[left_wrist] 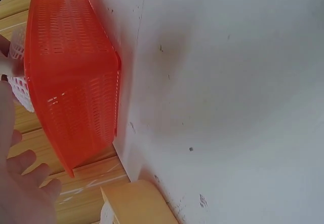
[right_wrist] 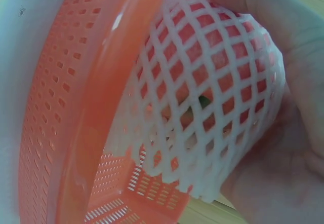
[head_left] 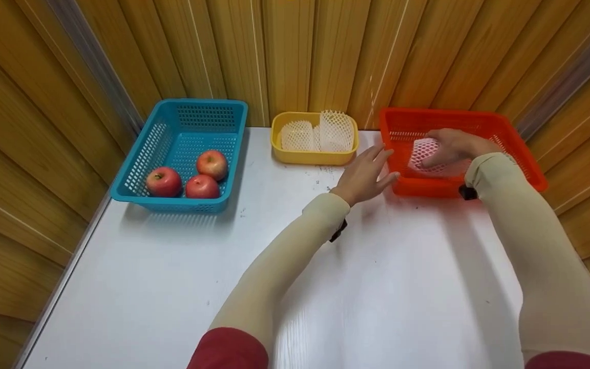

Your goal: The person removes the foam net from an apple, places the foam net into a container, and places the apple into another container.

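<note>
My right hand (head_left: pixel 451 146) grips a red apple (right_wrist: pixel 215 57) wrapped in a white foam net (head_left: pixel 423 151), over the inside of the orange basket (head_left: pixel 423 187). In the right wrist view the net sleeve hangs past the apple, close to the basket rim (right_wrist: pixel 114 67), with fingers and thumb round it. My left hand (head_left: pixel 364 177) is held at the basket's left front corner, fingers spread, nothing in it. The left wrist view shows its relaxed fingers (left_wrist: pixel 23 160) beside the basket wall (left_wrist: pixel 76 82).
A yellow container (head_left: pixel 315 158) at the back middle holds several white foam nets (head_left: pixel 336 132). On the left, a blue basket (head_left: pixel 182 204) contains three bare red apples (head_left: pixel 212 164). Wooden walls (head_left: pixel 290 61) enclose the white table (head_left: pixel 172 287).
</note>
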{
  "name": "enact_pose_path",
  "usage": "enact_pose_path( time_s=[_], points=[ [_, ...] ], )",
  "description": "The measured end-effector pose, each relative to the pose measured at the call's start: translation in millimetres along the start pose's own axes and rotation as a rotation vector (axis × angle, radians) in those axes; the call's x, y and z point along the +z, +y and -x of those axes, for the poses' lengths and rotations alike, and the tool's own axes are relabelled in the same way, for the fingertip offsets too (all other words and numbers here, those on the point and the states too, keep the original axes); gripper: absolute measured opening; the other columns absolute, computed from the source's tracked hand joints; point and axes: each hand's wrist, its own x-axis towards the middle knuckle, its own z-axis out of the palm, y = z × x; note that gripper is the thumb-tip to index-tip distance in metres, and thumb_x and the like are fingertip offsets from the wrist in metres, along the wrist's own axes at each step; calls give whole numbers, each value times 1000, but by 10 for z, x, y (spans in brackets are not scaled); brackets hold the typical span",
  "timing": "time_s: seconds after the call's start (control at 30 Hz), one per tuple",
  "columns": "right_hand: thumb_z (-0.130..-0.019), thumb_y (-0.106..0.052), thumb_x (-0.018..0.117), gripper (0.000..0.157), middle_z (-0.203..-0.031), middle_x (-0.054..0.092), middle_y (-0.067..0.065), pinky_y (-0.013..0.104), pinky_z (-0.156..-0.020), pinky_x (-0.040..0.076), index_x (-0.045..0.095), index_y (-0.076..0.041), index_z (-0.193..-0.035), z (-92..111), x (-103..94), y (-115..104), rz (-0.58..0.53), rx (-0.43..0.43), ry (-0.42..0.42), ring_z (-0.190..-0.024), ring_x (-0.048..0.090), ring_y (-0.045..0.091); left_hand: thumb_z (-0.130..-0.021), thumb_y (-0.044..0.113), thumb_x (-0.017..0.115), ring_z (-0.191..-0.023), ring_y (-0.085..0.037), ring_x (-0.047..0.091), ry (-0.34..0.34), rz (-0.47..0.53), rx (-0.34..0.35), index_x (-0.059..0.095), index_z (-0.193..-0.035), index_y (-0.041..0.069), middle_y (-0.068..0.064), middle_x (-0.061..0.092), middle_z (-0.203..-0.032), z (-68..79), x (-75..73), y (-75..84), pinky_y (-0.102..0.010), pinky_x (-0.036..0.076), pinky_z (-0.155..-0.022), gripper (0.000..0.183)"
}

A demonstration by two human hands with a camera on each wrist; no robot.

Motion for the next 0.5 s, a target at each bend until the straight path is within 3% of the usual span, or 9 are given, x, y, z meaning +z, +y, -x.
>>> enact_pose_path(
  time_s=[0.33,0.5],
  points=[
    [-86,-56,77,103,-150,38,29,77,-100,37,25,-7,-161,29,-40,6,-30,-7,17,-128,35,52,-103,50,56,-152,-16,30,64,8,22,36,-160,22,-2,31,-167,122,-180,-152,-32,27,-122,66],
    [-86,-54,77,101,-146,42,27,72,-97,44,27,-7,-159,81,-64,-7,-34,-15,45,-125,39,50,-104,50,53,-152,-18,31,80,-26,27,38,-159,21,-3,33,-166,187,-277,-256,-30,23,-123,64]
  ],
)
